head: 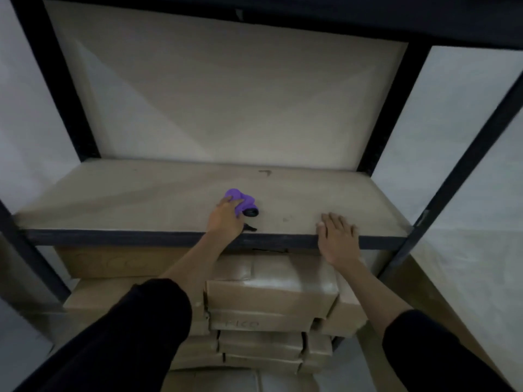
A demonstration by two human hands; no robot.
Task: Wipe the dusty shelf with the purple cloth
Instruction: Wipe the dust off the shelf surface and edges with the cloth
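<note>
The shelf (pixel 141 199) is a wide beige board in a dark metal frame, dull with dust. A bunched purple cloth (pixel 242 200) lies on it near the middle, and my left hand (pixel 226 219) grips it from the near side, pressing it onto the board. A small dark bit shows at the cloth's right end. My right hand (pixel 336 239) lies flat, fingers spread, on the shelf's front edge to the right, holding nothing.
Dark metal uprights (pixel 396 114) stand at the shelf's corners, and another board sits overhead. Stacked cardboard boxes (pixel 271 290) fill the space below the shelf, close to my forearms. A small dark scrap (pixel 250 228) lies by the front edge. White walls flank the rack.
</note>
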